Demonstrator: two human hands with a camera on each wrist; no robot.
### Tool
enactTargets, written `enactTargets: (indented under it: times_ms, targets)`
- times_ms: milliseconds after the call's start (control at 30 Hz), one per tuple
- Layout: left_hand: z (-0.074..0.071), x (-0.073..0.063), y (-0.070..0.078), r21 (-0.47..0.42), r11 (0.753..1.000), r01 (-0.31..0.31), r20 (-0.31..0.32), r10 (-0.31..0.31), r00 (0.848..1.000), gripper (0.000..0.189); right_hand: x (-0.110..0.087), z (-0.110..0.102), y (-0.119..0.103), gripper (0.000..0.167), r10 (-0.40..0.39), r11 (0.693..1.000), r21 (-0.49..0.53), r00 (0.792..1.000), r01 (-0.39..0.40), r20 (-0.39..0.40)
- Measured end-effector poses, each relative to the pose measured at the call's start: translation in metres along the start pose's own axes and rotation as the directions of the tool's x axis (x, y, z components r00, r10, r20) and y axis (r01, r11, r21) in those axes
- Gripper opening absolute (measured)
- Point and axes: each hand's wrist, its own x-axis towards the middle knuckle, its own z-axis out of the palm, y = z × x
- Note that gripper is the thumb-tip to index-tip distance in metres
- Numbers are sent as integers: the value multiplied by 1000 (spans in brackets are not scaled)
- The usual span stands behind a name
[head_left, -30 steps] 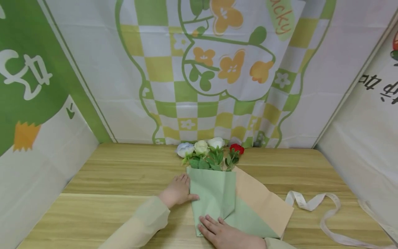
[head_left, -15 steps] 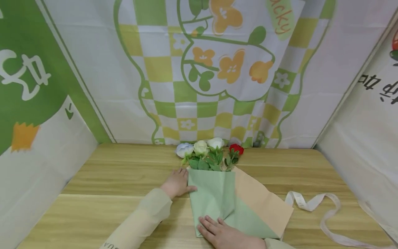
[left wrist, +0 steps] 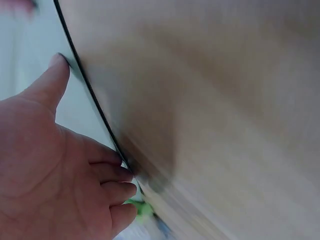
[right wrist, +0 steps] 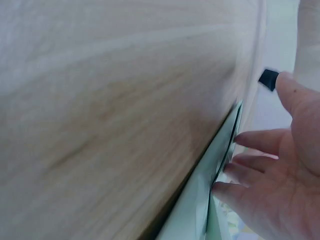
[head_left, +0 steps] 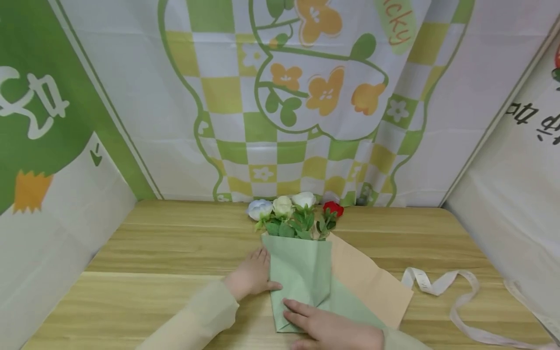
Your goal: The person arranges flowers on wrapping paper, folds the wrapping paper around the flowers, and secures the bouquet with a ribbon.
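Observation:
A sheet of wrapping paper (head_left: 297,267), light green outside and peach inside, lies folded over the stems of a bunch of artificial flowers (head_left: 283,208). The blooms are pale blue, cream, white and red, and they stick out above its top edge; the stems are hidden. My left hand (head_left: 248,276) lies flat along the paper's left edge, thumb on the green face and fingers stretched. At the lower front my right hand (head_left: 330,328) rests its extended fingers on the folded paper. In the right wrist view, a small black piece (right wrist: 268,79) shows at the thumb tip.
A white ribbon (head_left: 465,296) lies in curls on the wooden table (head_left: 175,248), right of the paper. The paper's peach flap (head_left: 372,282) spreads out toward it. Printed cloth walls (head_left: 218,97) stand behind the table and at both sides.
My left hand has slid slightly toward me along the paper's edge. My right hand has turned and shifted a little right, its thumb now showing. The flowers stay in place.

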Motion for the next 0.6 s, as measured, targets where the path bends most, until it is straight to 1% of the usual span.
enactTargets:
  times_ms: [100, 167, 300, 433, 600]
  targets:
    - [1, -12, 7, -16, 999, -35, 17, 36, 999, 90, -2, -4, -1, 64, 78, 996, 51, 997, -77, -25]
    - [1, -18, 11, -10, 998, -60, 27, 60, 998, 90, -5, -6, -1, 67, 121, 992, 46, 992, -119, -45]
    - [-2, -30, 19, -2, 994, -111, 24, 111, 994, 90, -13, -11, 1, 72, 182, 983, 19, 980, -181, -80]
    - [-1, -38, 27, 27, 983, -180, 2, 180, 984, 89, -22, -14, 6, 76, 224, 974, -8, 968, -226, -109]
    - [4, -41, 36, 110, 961, -255, -22, 259, 966, 83, -33, -13, 17, 81, 249, 966, -35, 960, -256, -125]
